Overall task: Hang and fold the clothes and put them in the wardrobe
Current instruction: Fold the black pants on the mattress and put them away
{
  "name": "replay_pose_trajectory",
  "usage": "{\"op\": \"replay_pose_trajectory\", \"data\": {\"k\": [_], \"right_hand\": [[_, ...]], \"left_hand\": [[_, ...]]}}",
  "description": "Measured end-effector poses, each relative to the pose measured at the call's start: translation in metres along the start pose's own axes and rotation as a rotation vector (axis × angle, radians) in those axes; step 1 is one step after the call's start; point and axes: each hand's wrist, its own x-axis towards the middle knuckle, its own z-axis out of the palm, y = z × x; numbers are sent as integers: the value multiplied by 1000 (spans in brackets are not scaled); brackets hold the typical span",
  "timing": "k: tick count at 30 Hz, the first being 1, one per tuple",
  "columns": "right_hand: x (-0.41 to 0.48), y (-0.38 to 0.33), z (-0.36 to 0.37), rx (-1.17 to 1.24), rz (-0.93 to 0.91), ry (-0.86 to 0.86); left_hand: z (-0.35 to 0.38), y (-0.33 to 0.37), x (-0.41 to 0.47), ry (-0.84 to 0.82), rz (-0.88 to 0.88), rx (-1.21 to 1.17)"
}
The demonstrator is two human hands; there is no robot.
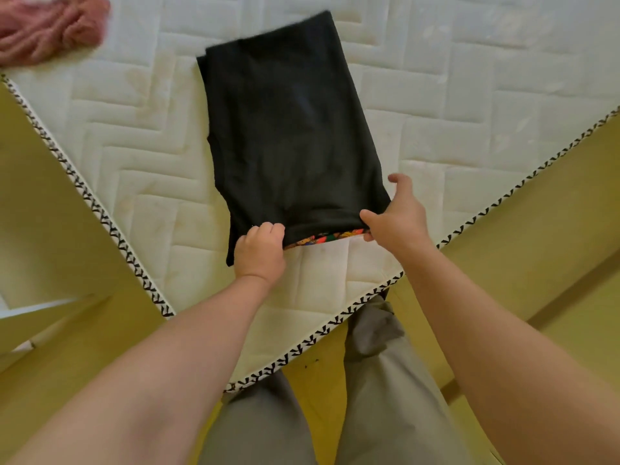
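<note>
Left hand [260,251] grips the black garment [292,129] by its near edge on the mattress [134,146] — right hand [397,218] fingers seemingly pinch its corner

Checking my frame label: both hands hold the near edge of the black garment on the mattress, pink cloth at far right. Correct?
One slip: the pink cloth lies at the far left, not the right, as the head view shows. The rest stands: the left hand and right hand hold the near edge of the black garment on the mattress.
</note>
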Motion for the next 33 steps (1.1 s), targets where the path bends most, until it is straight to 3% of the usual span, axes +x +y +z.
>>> {"op": "replay_pose_trajectory", "data": {"k": [3, 5, 8, 11, 14, 17, 21, 24, 27, 33], "right_hand": [[-37, -12, -4, -392, -411, 65], [-60, -17, -8, -559, -589, -2], [-99, -19, -16, -592, -528, -293], [-138, -6, -10, -1034, -550, -434], [-171, -1, 6, -1267, -613, -508], [-188, -3, 20, -1336, -562, -749], [-178, -19, 39, -1263, -374, -982], [-139, -43, 46, -1124, -295, -1002], [-81, -61, 45, -881, -195, -855], [48, -41, 95, -49, 123, -493]], "left_hand": [[-43, -20, -30, 49, 109, 30], [-66, -35, -49, 47, 129, 24], [-91, -63, -78, -42, 141, -9], [-98, -85, -109, -178, 200, 9], [-96, -98, -139, -412, 244, 51], [-93, -112, -159, -680, 282, 67], [-93, -128, -150, -894, 292, -21], [-102, -140, -114, -901, 241, -82], [-112, -149, -59, -789, 190, -133], [-68, -162, 70, -410, 65, -118]]}}
